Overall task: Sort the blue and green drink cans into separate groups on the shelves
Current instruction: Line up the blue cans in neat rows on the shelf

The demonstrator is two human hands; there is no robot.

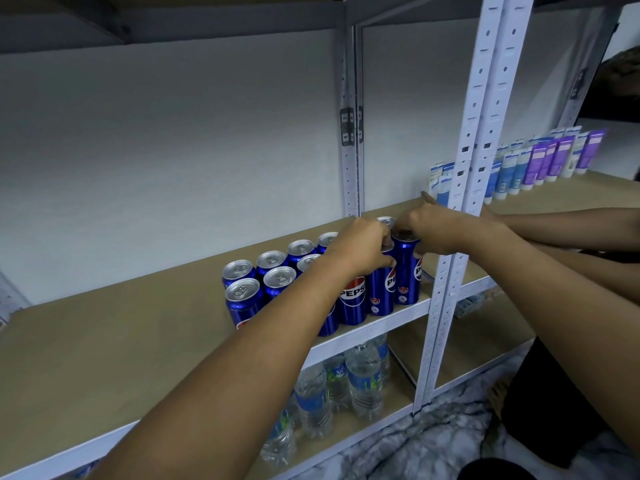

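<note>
Several blue Pepsi cans point(277, 280) stand in two rows on the tan shelf point(121, 341), running from the middle toward the white upright post. My left hand point(360, 251) reaches over the rows, its fingers curled round the top of a blue can point(381, 292) near the right end. My right hand point(436, 233) grips the top of the last blue can point(407, 275) at the shelf's right front corner. The two hands are almost touching. No green can is in view.
A white perforated post point(450, 237) stands just right of the cans. Another person's forearms point(571, 225) reach in from the right. Blue and purple tubes point(554, 157) line the right-hand shelf. Water bottles point(360, 375) fill the shelf below.
</note>
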